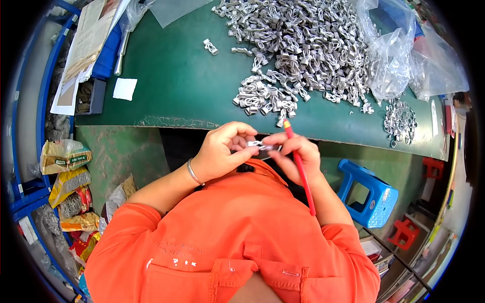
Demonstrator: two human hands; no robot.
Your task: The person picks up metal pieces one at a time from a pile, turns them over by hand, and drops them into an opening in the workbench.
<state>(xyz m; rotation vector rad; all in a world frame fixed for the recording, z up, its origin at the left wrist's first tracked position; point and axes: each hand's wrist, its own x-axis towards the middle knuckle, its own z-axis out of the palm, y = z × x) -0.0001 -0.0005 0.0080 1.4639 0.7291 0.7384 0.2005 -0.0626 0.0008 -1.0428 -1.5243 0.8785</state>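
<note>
My left hand [220, 149] is closed at the fingertips on a small silver metal part [256, 144], held just in front of the table edge. Its exact shape is partly hidden by my fingers. My right hand [302, 155] grips a slim red stick-like tool [304, 183] with a yellow end, which slants up past the fingers. The thumb and fingers of that hand also meet the right end of the metal part. Beyond both hands, a small cluster of similar looped metal parts [262, 96] lies near the table edge.
A large heap of metal parts [308, 40] covers the back of the green table [166, 86]. One loose part [210, 47] lies left of it. Clear plastic bags [391, 60] and small metal rings [399, 121] are at right. A blue stool [376, 199] stands below.
</note>
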